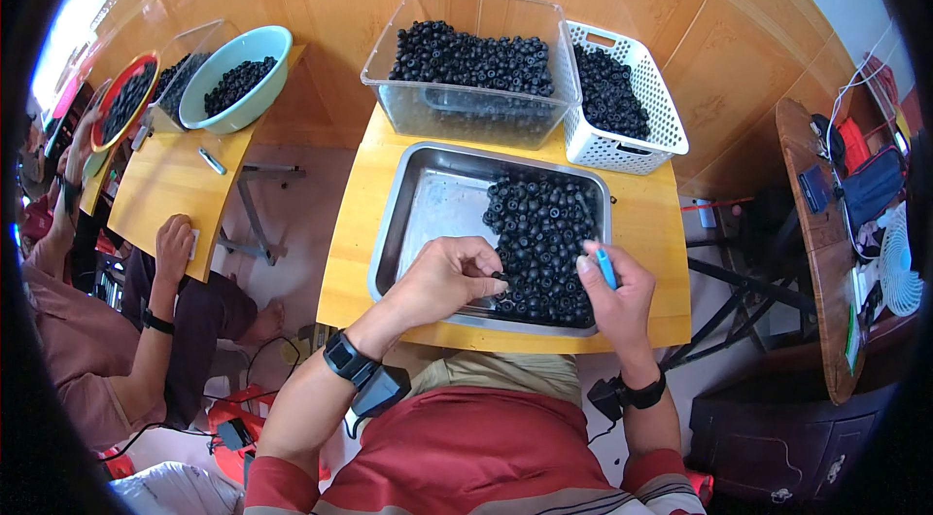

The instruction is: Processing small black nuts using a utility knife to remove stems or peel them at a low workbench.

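Observation:
On the table in front of me lies a shallow metal tray [428, 194]. Small round black parts with a hole in the middle [544, 223] are heaped in its right half. My left hand [442, 272] is over the tray's near middle, thumb and fingers pinched on one small black part [501, 279]. At the tray's right rim, my right hand [622, 296] is closed around a slim light-blue tool [606, 269]. Only a short length of that tool shows; the rest is hidden, so its exact kind is unclear.
Behind the tray stand a clear plastic bin [466, 117] and a white perforated basket [632, 151], both holding black parts. Another person's hand [175, 243] rests on a table at left, near a pale green bowl [233, 117]. A wooden table [816, 262] stands at right.

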Demonstrator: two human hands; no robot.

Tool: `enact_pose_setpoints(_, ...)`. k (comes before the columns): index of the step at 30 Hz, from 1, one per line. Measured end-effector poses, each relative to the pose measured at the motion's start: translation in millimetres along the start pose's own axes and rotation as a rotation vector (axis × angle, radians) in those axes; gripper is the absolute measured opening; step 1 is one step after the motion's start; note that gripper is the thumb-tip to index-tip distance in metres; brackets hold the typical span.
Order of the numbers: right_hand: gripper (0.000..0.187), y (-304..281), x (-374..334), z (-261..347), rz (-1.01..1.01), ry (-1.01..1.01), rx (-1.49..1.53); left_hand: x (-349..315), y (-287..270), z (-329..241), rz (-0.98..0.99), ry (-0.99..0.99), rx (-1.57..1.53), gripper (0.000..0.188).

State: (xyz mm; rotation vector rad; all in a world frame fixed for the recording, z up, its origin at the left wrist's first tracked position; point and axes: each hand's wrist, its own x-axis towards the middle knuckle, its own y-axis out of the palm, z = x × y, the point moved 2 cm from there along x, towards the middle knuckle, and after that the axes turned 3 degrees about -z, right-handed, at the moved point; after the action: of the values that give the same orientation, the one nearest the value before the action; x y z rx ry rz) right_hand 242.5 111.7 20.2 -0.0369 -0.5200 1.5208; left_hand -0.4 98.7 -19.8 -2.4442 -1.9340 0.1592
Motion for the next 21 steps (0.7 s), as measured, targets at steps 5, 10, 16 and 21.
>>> enact_pose_setpoints(5, 0.025, 11.1, -13.7, 5.8, 0.096, -0.048, -0.044, -9.0, 0.6, -18.8, -0.105, -0.148, -0.495, 0.013)
enact_pose_setpoints(10, 0.030, 19.4, -23.5, 19.5, 0.240, -0.132, -0.068, -19.7, 3.3, -10.6, -0.111, -0.149, -1.016, 0.016)
enact_pose_setpoints(16, 0.038, 25.2, -29.1, 23.8, 0.299, -0.242, -0.047, -28.3, 13.2, -6.8, -0.095, -0.108, -1.170, 0.016)
enact_pose_setpoints(21, 0.036, 28.3, -31.0, 25.4, 0.295, -0.284, -0.058, -33.9, 16.9, -7.0, -0.094, -0.093, -1.212, 0.017)
